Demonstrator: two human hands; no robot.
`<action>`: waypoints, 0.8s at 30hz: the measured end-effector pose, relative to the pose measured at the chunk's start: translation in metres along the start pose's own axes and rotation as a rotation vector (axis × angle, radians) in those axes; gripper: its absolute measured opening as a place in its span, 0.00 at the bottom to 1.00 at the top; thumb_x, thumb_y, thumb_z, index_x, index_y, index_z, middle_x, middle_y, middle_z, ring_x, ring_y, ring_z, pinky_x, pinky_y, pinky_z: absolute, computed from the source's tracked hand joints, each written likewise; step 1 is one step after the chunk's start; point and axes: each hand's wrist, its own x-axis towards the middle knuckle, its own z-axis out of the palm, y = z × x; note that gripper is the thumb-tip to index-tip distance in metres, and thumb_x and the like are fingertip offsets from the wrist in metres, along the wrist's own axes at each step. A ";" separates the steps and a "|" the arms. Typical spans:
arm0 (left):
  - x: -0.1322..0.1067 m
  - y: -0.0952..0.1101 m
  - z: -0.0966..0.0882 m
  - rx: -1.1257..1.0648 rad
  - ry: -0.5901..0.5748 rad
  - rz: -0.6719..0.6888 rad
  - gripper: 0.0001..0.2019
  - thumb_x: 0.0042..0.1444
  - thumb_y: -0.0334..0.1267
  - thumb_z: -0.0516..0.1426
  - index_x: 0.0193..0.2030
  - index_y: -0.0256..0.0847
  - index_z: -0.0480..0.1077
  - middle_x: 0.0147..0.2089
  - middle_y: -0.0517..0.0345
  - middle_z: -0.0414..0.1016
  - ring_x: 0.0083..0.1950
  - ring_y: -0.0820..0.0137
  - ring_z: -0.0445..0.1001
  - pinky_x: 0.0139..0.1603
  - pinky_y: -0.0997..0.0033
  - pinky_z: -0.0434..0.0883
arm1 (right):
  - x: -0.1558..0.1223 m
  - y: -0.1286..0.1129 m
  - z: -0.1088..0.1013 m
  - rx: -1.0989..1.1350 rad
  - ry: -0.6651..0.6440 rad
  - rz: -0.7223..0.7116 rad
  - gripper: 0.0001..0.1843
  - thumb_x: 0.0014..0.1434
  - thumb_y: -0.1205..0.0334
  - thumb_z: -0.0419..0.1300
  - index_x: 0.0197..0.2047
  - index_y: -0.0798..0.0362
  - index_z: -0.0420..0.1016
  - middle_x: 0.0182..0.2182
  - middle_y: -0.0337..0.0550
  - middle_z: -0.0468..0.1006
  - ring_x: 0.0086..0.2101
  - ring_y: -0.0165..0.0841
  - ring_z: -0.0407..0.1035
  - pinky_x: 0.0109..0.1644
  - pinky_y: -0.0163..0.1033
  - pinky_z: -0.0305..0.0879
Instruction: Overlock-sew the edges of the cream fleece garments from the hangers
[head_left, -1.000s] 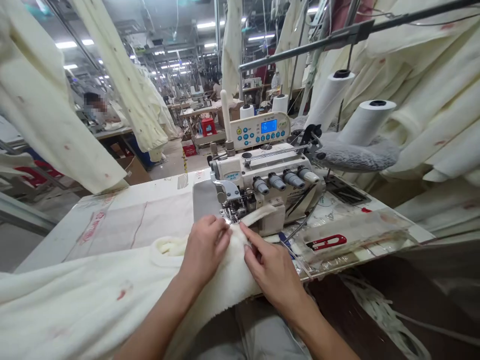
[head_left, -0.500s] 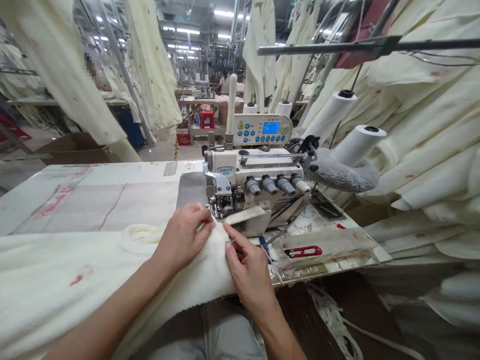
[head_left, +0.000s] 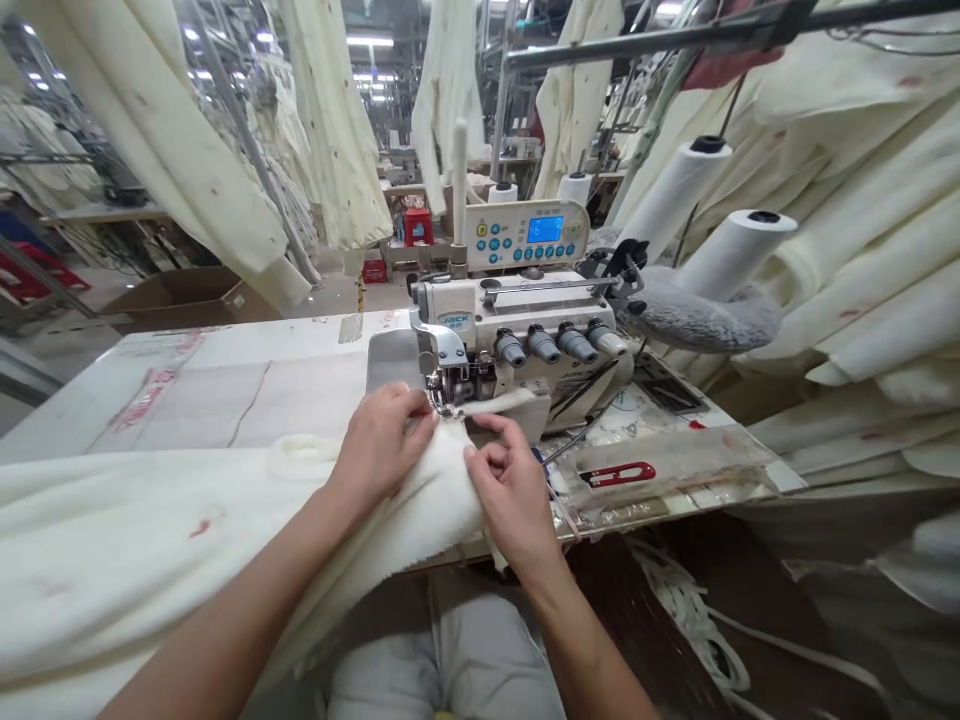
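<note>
A cream fleece garment (head_left: 150, 540) lies across the white sewing table (head_left: 225, 390) and runs up to the presser foot of a white overlock machine (head_left: 517, 340). My left hand (head_left: 382, 440) presses down on the fleece just left of the foot, fingers curled over the cloth. My right hand (head_left: 510, 490) pinches the fleece edge right in front of the foot, thumb and fingers closed on it. A narrow strip of the same fleece leads out to the right of the needle.
Red thread snips (head_left: 619, 473) lie in a clear tray right of the machine. Two large white thread cones (head_left: 739, 250) stand behind, beside a grey fluffy piece (head_left: 697, 320). Cream garments hang all around; a cardboard box (head_left: 180, 295) sits on the floor at left.
The view has swung slightly. Both hands have pushed the fleece a little closer to the presser foot, and my right hand's fingers have curled from pointing into a pinch.
</note>
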 end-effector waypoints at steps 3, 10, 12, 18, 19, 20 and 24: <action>-0.001 -0.001 0.001 0.011 0.015 0.017 0.08 0.57 0.39 0.50 0.30 0.39 0.65 0.34 0.57 0.68 0.38 0.67 0.67 0.39 0.68 0.63 | -0.001 0.013 -0.001 0.058 -0.071 0.073 0.17 0.56 0.48 0.55 0.36 0.55 0.66 0.19 0.32 0.62 0.21 0.26 0.54 0.24 0.30 0.50; -0.001 0.001 -0.004 -0.007 -0.033 0.006 0.07 0.57 0.38 0.50 0.32 0.40 0.65 0.36 0.56 0.70 0.41 0.65 0.68 0.41 0.64 0.65 | -0.002 0.009 0.001 0.085 -0.160 -0.037 0.21 0.59 0.48 0.53 0.24 0.56 0.65 0.21 0.35 0.60 0.24 0.27 0.55 0.26 0.31 0.51; -0.002 0.002 -0.005 -0.011 -0.037 -0.001 0.06 0.57 0.37 0.50 0.33 0.40 0.66 0.38 0.56 0.70 0.42 0.64 0.68 0.43 0.63 0.65 | -0.005 0.005 0.001 0.075 -0.101 -0.113 0.15 0.60 0.53 0.53 0.35 0.56 0.74 0.26 0.38 0.68 0.28 0.29 0.60 0.31 0.31 0.56; -0.006 0.000 0.000 -0.019 0.003 0.014 0.05 0.56 0.37 0.51 0.34 0.40 0.66 0.38 0.54 0.70 0.42 0.63 0.67 0.44 0.61 0.65 | -0.013 0.009 -0.006 -0.037 -0.132 -0.106 0.26 0.63 0.58 0.49 0.64 0.46 0.56 0.20 0.33 0.62 0.20 0.27 0.51 0.22 0.30 0.48; -0.006 0.000 0.001 -0.015 0.009 0.016 0.05 0.56 0.37 0.51 0.34 0.40 0.66 0.37 0.54 0.70 0.42 0.63 0.67 0.44 0.61 0.65 | -0.012 0.007 -0.007 -0.103 -0.145 -0.135 0.24 0.63 0.59 0.48 0.63 0.45 0.58 0.20 0.33 0.61 0.20 0.27 0.51 0.22 0.30 0.47; -0.007 0.000 0.001 -0.012 0.014 0.018 0.05 0.56 0.36 0.51 0.34 0.40 0.66 0.37 0.54 0.70 0.42 0.63 0.68 0.44 0.61 0.65 | -0.010 0.005 -0.009 -0.170 -0.166 -0.159 0.24 0.62 0.61 0.48 0.62 0.45 0.60 0.19 0.33 0.61 0.20 0.27 0.51 0.23 0.30 0.48; -0.006 0.001 0.001 0.006 0.015 0.027 0.04 0.56 0.36 0.51 0.34 0.40 0.65 0.37 0.55 0.70 0.41 0.63 0.68 0.43 0.61 0.65 | -0.002 -0.008 -0.016 -0.309 -0.296 -0.105 0.27 0.60 0.65 0.49 0.62 0.46 0.60 0.15 0.30 0.58 0.18 0.27 0.52 0.23 0.31 0.46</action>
